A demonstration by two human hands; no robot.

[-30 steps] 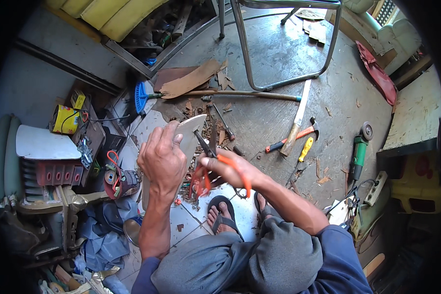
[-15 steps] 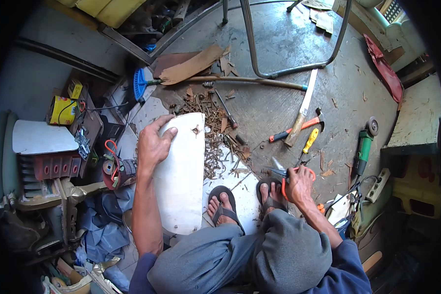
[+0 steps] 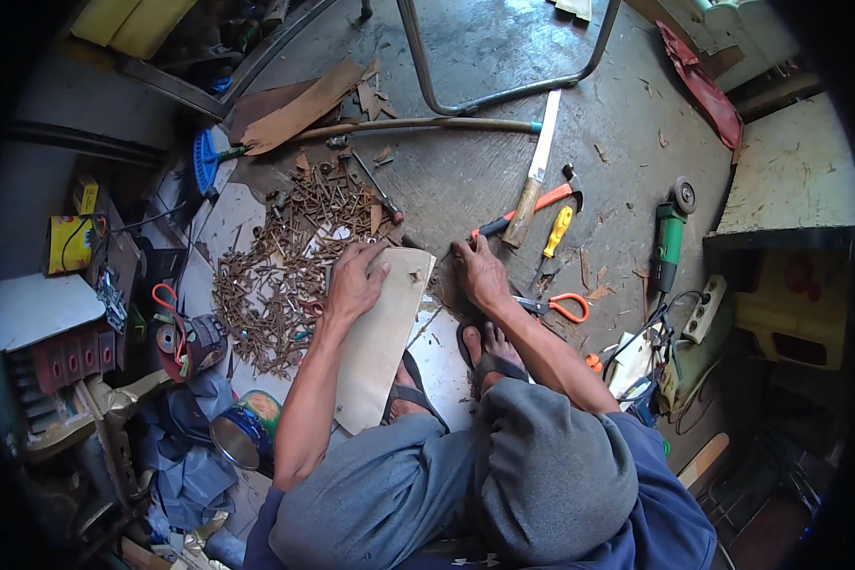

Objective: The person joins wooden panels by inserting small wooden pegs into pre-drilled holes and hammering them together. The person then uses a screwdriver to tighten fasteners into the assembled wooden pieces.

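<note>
My left hand (image 3: 356,285) grips the far end of a cream board (image 3: 380,347) with a hole near its corner. The board is tilted in front of my left foot. My right hand (image 3: 483,275) is down at the floor, fingers curled together close to the black handle end of an orange hammer (image 3: 541,200). Whatever the fingertips pinch, if anything, is hidden. Orange-handled scissors (image 3: 568,307) lie beside my right forearm, which partly covers them. A large pile of rusty screws and nails (image 3: 285,247) spreads to the left of the board.
A wooden-handled saw (image 3: 534,190), yellow screwdriver (image 3: 559,231) and green angle grinder (image 3: 671,237) lie to the right. A long pole (image 3: 418,123) crosses the floor beneath a metal chair frame (image 3: 484,103). An open tin (image 3: 242,437) stands by my left knee.
My right hand has let go of the scissors, which now lie on the floor, and has reached forward and left. The board has tilted and turned in my left hand, uncovering more of the screw pile.
</note>
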